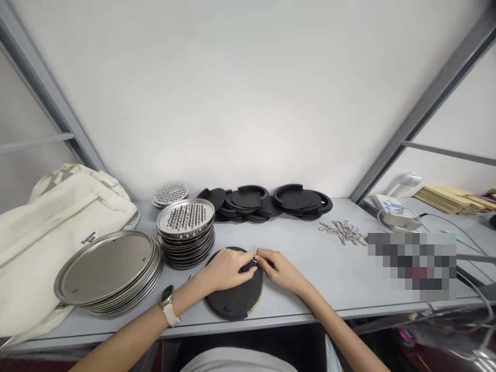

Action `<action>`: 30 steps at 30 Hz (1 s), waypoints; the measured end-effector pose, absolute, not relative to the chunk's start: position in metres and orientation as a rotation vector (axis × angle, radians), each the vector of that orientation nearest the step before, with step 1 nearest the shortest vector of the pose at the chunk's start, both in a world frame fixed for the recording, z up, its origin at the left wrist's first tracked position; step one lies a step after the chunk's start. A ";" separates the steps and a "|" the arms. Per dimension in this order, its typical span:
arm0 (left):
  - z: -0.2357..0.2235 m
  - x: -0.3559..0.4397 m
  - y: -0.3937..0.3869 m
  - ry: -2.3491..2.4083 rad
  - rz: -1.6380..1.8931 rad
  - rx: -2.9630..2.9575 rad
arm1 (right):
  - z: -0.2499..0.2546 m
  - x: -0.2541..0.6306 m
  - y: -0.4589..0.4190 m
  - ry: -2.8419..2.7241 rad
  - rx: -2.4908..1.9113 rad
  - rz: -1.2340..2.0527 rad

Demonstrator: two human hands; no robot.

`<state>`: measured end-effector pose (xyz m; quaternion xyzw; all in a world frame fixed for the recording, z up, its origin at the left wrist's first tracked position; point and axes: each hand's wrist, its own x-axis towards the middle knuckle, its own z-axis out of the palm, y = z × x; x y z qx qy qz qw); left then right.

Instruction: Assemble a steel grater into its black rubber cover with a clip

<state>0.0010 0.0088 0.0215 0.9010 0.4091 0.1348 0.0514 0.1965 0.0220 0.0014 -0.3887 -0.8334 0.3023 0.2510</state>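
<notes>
And here the right hand [279, 268] pinches what looks like a small metal clip [254, 259] at the rim of the black disc [234, 295]; the left hand [229, 267], fingers parted, rests across that disc, table [300, 253] beneath, stacked grater plates [186, 218] near.

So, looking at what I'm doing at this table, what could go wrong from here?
The small metal piece where the left hand and right hand meet might slip and drop, being so tiny. The round black disc lies close to the table's front edge, so a push could tip it off. The left forearm passes near the tall stack of perforated discs and could knock it.
</notes>
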 end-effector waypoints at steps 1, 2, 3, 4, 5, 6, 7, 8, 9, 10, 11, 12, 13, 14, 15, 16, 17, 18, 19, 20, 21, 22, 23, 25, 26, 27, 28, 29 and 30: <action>0.021 0.001 0.009 1.245 0.409 2.741 | 0.001 0.196 0.022 -2.269 -1.060 0.821; 0.021 0.001 0.009 1.245 0.411 2.743 | 0.001 0.196 0.022 -2.271 -1.062 0.824; 0.021 0.001 0.009 1.245 0.412 2.748 | 0.001 0.197 0.023 -2.274 -1.061 0.829; 0.021 0.001 0.009 1.244 0.413 2.754 | 0.001 0.197 0.023 -2.279 -1.060 0.834; 0.021 0.001 0.009 1.244 0.415 2.760 | 0.001 0.197 0.023 -2.283 -1.057 0.837; 0.020 0.001 0.009 1.244 0.418 2.763 | 0.002 0.198 0.023 -2.288 -1.053 0.841; 0.020 0.001 0.009 1.244 0.422 2.765 | 0.002 0.198 0.023 -2.293 -1.047 0.844; 0.020 0.001 0.009 1.244 0.427 2.764 | 0.003 0.199 0.023 -2.297 -1.043 0.844; 0.020 0.001 0.009 1.244 0.432 2.761 | 0.003 0.199 0.023 -2.299 -1.040 0.844; 0.020 0.001 0.009 1.244 0.436 2.759 | 0.003 0.199 0.023 -2.301 -1.037 0.845; 0.020 0.001 0.009 1.243 0.440 2.756 | 0.003 0.200 0.023 -2.300 -1.036 0.848; 0.020 0.001 0.009 1.241 0.442 2.756 | 0.003 0.200 0.023 -2.299 -1.036 0.852; 0.020 0.001 0.008 1.241 0.445 2.757 | 0.003 0.200 0.023 -2.295 -1.038 0.856; 0.020 0.001 0.008 1.241 0.448 2.759 | 0.002 0.200 0.023 -2.291 -1.040 0.861; 0.020 0.000 0.008 1.240 0.452 2.761 | 0.002 0.201 0.022 -2.288 -1.043 0.865; 0.020 0.000 0.008 1.238 0.455 2.763 | 0.001 0.201 0.022 -2.283 -1.047 0.868; 0.020 0.000 0.008 1.238 0.459 2.765 | 0.001 0.201 0.022 -2.279 -1.051 0.870; 0.020 0.000 0.008 1.238 0.462 2.766 | 0.000 0.202 0.022 -2.278 -1.054 0.872; 0.020 0.000 0.008 1.238 0.464 2.765 | 0.000 0.202 0.022 -2.277 -1.056 0.873; 0.020 0.001 0.008 1.238 0.466 2.764 | 0.000 0.202 0.022 -2.278 -1.057 0.873; 0.020 0.001 0.009 1.239 0.468 2.762 | 0.000 0.202 0.022 -2.278 -1.056 0.873; 0.019 0.001 0.009 1.240 0.468 2.761 | 0.000 0.202 0.022 -2.278 -1.053 0.874; 0.018 0.001 0.009 1.238 0.468 2.760 | 0.001 0.202 0.022 -2.279 -1.050 0.875; 0.017 0.001 0.010 1.233 0.466 2.760 | 0.002 0.201 0.022 -2.277 -1.040 0.881; 0.017 0.001 0.010 1.227 0.464 2.761 | 0.002 0.202 0.021 -2.275 -1.038 0.885; 0.017 0.001 0.011 1.221 0.459 2.764 | 0.002 0.202 0.021 -2.271 -1.037 0.889; 0.017 0.000 0.011 1.225 0.456 2.766 | 0.002 0.203 0.021 -2.269 -1.036 0.901; 0.018 -0.001 0.012 1.244 0.455 2.766 | 0.001 0.204 0.021 -2.266 -1.034 0.924; 0.019 -0.002 0.012 1.276 0.456 2.764 | 0.001 0.205 0.020 -2.258 -1.034 0.950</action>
